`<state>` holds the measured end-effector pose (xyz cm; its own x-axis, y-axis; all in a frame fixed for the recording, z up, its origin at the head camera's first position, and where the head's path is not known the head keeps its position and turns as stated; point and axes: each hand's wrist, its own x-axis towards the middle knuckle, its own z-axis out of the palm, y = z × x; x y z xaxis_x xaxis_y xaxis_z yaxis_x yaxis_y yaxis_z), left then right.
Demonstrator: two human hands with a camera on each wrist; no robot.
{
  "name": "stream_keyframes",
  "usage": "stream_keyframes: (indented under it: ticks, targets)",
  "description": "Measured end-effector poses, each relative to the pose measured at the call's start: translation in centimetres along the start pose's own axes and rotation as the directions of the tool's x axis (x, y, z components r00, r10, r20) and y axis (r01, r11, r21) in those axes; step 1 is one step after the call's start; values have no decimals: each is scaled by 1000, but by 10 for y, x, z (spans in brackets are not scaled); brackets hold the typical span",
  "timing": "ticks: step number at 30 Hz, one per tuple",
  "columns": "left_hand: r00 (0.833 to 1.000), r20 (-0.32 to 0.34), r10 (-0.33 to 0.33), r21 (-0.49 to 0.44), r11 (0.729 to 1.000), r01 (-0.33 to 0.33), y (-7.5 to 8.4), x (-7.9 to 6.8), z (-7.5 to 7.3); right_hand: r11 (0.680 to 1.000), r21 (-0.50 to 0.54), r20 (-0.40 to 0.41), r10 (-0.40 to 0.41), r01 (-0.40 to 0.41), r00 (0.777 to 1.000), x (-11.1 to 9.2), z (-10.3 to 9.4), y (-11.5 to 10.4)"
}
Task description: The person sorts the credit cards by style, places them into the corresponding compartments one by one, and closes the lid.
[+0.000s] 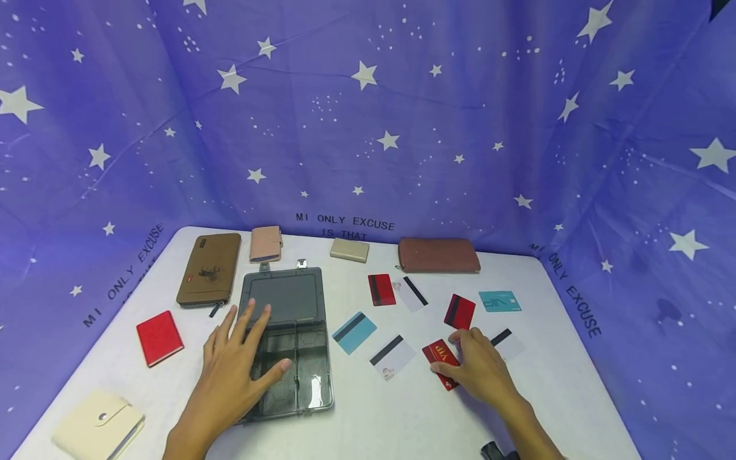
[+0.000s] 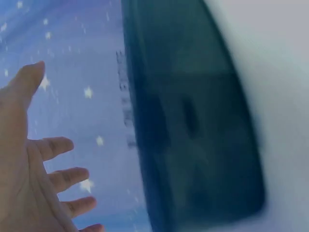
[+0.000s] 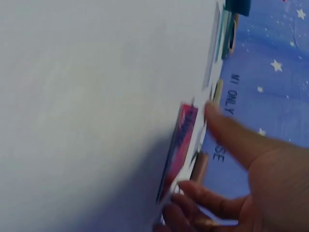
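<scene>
Right hand [image 1: 480,367] pinches the red VIP card [image 1: 441,363]; left hand [image 1: 238,358], fingers straight, steadies the empty card case [image 1: 287,338]. Seven cards remain loose.

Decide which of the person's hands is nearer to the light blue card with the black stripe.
Left. The left hand rests on the open grey case, its thumb reaching toward the light blue card. The right hand is farther, gripping the red VIP card.
</scene>
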<state>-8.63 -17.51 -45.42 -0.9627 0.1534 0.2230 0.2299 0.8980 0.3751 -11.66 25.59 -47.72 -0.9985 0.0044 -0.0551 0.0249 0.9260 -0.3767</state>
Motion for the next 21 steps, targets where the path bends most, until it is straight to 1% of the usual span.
stream_keyframes:
  ticks: [4,8,11,14,18,21]
  targets:
    - [997,-25,-67,-30,997,66,-19,-13,-4,999,14,2,38,-38,999,4,6,-5]
    - [993,-66,-101,-57,994,97,-34,-26,-8,998,44,25,51,-52,998,4,10,-9]
    - [991,-89,-100,-89,992,92,-43,-33,-10,997,70,21,35,-36,999,5,10,-12]
    - [991,-96,-94,-107,991,83,-51,-40,-10,998,63,7,21,-21,1000,6,8,-16]
    - [991,-122,-59,-131,990,43,-60,-45,-6,999,20,18,26,-26,1000,7,6,-20]
    - [990,-137,-29,-166,986,6,-64,-46,-1,998,44,23,42,-43,999,9,3,-21]
